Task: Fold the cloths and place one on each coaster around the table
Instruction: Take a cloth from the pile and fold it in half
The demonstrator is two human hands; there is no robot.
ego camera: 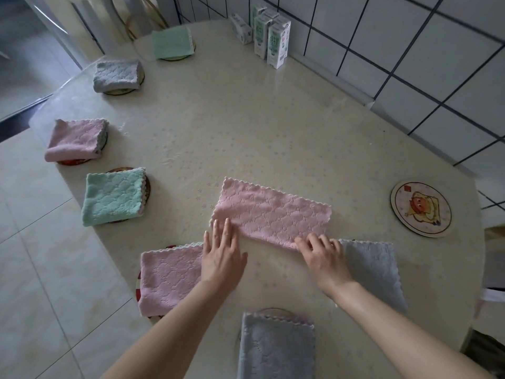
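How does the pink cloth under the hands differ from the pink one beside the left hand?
The long pink cloth is a wide rectangle on the bare table; the near-left pink cloth is a squarer fold on a coaster. The left hand presses the long pink cloth, the right hand pinches its edge; neither holds the near-left pink cloth. Both are pink with scalloped edging.

Eight cloths [270, 217]: three pink, three grey, two green; one bare coaster [401, 214]; two hands [222, 258].
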